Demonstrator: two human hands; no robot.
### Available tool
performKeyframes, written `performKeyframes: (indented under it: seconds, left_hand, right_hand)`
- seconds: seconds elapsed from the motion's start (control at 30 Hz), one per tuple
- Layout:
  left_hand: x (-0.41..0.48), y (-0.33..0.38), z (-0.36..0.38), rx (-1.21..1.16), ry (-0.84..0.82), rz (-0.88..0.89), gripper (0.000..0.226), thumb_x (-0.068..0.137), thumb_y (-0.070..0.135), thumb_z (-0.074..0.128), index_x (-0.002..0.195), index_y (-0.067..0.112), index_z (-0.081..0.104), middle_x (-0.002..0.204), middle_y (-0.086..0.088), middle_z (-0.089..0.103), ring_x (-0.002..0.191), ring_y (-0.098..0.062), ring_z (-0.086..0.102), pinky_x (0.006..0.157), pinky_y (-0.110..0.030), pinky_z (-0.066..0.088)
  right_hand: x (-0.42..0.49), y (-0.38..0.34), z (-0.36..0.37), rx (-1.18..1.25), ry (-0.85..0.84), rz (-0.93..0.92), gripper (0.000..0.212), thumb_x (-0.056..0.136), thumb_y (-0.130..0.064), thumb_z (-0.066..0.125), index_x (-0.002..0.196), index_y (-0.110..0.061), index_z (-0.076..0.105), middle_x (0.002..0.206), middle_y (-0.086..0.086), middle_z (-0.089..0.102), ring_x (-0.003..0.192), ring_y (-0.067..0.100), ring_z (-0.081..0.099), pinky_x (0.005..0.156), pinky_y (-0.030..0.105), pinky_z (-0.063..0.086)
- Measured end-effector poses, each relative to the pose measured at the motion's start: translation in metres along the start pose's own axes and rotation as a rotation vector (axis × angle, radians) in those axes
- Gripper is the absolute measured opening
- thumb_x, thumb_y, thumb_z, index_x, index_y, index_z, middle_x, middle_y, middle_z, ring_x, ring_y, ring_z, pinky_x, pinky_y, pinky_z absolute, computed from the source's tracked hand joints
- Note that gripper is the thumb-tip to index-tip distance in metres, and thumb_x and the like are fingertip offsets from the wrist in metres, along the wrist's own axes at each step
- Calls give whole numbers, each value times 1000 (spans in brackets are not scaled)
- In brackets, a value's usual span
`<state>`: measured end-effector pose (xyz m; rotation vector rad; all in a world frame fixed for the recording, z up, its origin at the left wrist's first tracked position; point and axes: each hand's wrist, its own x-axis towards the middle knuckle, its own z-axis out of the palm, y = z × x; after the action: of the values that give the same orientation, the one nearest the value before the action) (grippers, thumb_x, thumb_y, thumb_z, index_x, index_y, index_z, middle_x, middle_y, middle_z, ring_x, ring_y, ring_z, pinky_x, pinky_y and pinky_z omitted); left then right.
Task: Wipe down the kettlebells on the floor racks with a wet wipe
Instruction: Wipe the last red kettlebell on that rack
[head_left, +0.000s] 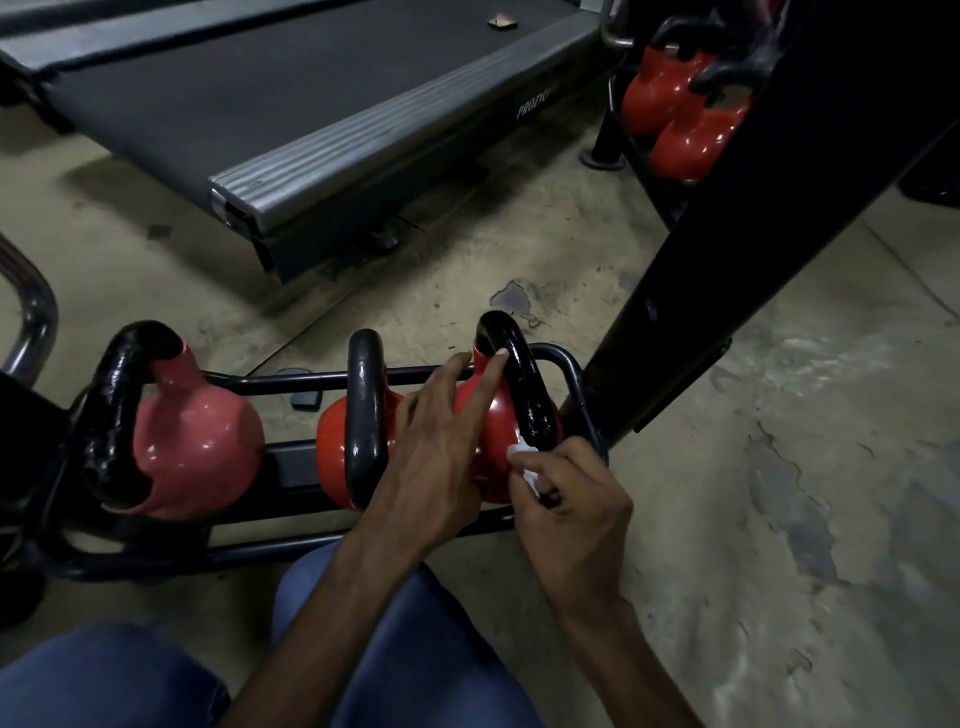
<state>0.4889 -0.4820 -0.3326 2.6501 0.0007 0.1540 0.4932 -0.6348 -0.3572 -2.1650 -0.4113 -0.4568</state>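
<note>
Wipe (521, 451) bunched in right fingers (571, 460), touching rightmost kettlebell (501, 422).

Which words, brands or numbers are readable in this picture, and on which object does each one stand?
"PROZIO": on the side frame of the treadmill; its end fades into shadow, so it may be longer.
Small flat thing on the treadmill belt: too small to read.
Red kettlebells, for example the left kettlebell: no text visible.
</note>
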Motion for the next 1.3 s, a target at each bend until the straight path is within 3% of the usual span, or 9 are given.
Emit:
performKeyframes:
  seconds: [0.17, 0.37, 0.57, 0.67, 0.9, 0.97, 1.13, 1.2, 1.3]
  left_hand:
    - [0, 1, 0, 14, -20, -2, 128, 69, 16, 86, 160, 34, -3, 164, -9, 5, 150, -28, 18, 120, -46, 14]
    - [1, 1, 3, -4, 23, 10, 127, 65, 34, 88, 160, 32, 3, 163, -9, 11, 148, -27, 22, 118, -44, 18]
    - [0, 2, 6, -44, 25, -17, 138, 58, 59, 88, 158, 38, -4, 165, -3, 8, 152, -22, 14, 121, -42, 12]
    - [0, 3, 8, -39, 24, -25, 139, 56, 61, 88, 158, 38, -4, 164, -3, 9, 151, -22, 15, 121, -43, 13]
    - [1, 5, 10, -27, 48, -39, 137, 55, 65, 86, 158, 38, -1, 164, -2, 9, 151, -22, 15, 122, -47, 15]
    - [1, 5, 10, -27, 57, -42, 135, 56, 67, 84, 158, 38, -1, 164, -2, 9, 151, -22, 15, 121, -44, 13]
    - [1, 6, 9, -39, 75, -38, 128, 63, 66, 81, 158, 38, 0, 165, -4, 7, 151, -23, 11, 118, -39, 6]
    - [-1, 7, 9, -43, 84, -37, 127, 64, 63, 82, 159, 37, 0, 165, -6, 9, 151, -24, 11, 118, -38, 4]
    - [-2, 8, 9, -54, 80, -37, 128, 66, 62, 82, 158, 37, -2, 165, -6, 7, 152, -24, 9, 117, -34, 1]
  right_hand:
    - [-5, 0, -4, 134, 57, 89, 21, 78, -3, 83, 89, -20, 78, 88, -4, 65, 82, 8, 68, 71, 15, 56]
    - [-7, 13, -11, 546, 139, 616, 14, 87, -9, 75, 96, -19, 75, 96, 0, 77, 94, 15, 73, 76, 19, 58]
    - [33, 31, -20, 398, -279, 611, 21, 95, -12, 65, 103, -28, 76, 97, -8, 78, 87, 4, 73, 65, 14, 53]
    - [63, 36, -21, 460, -582, 609, 25, 99, -6, 57, 107, -20, 75, 93, 1, 79, 74, 12, 71, 54, 15, 48]
    - [99, 38, -14, 446, -965, 621, 29, 94, 11, 50, 92, -9, 71, 58, -2, 60, 39, 4, 43, 38, 17, 27]
    - [94, 40, -12, 497, -944, 656, 29, 94, 10, 50, 90, -12, 70, 59, -2, 63, 41, 5, 47, 39, 17, 30]
    - [66, 53, -9, 814, -658, 748, 20, 87, -14, 67, 104, -19, 77, 99, 8, 76, 79, 21, 70, 59, 25, 53]
    - [51, 55, -8, 962, -506, 810, 30, 77, -25, 75, 106, -16, 75, 99, 9, 76, 82, 19, 73, 61, 24, 57]
    - [33, 56, -12, 1065, -329, 821, 29, 82, -16, 68, 110, -8, 68, 100, 8, 76, 86, 17, 73, 66, 24, 58]
